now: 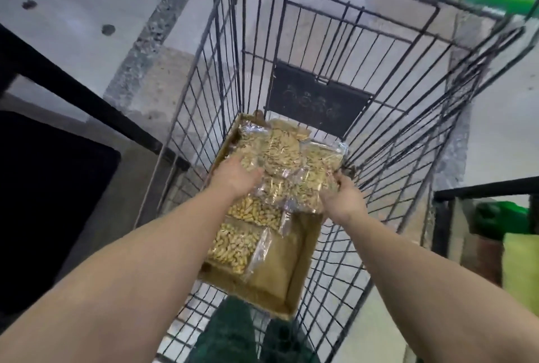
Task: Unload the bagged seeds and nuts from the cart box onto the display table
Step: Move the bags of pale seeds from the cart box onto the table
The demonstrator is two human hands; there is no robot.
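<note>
Bagged seeds (287, 164) held over the cardboard box (303, 249) in the wire cart (379, 117).
The left hand (236, 177) and right hand (344, 198) grip the clear bags' opposite edges, fingers curled; bags of nuts (233, 243) lie in the box.

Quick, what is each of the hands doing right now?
Left hand: grips the left side of the bundle of seed bags.
Right hand: grips the bundle's right side.

Head view, steeply down into the cart (379, 100), close above.
</note>
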